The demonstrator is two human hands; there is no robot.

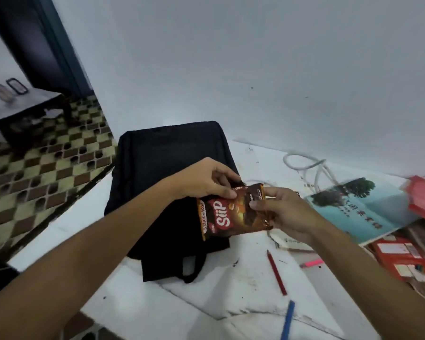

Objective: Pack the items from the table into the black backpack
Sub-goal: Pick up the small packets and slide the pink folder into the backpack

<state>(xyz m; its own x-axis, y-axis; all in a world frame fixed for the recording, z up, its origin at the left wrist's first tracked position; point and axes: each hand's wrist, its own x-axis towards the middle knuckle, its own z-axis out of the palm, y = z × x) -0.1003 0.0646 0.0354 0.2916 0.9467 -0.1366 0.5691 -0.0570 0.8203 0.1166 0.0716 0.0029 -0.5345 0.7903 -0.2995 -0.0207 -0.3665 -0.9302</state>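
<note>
Both hands, left (201, 179) and right (284, 212), pinch the snack pack (233, 213) over the backpack (167, 173); no opening visible, so pack may slide off onto tabletop (231, 290).

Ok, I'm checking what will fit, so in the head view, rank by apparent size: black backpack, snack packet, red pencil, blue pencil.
1. black backpack, clearly largest.
2. snack packet, held in both hands above the backpack.
3. red pencil and blue pencil: unsure; the blue one is cut off by the frame edge and nearer the camera.
</note>
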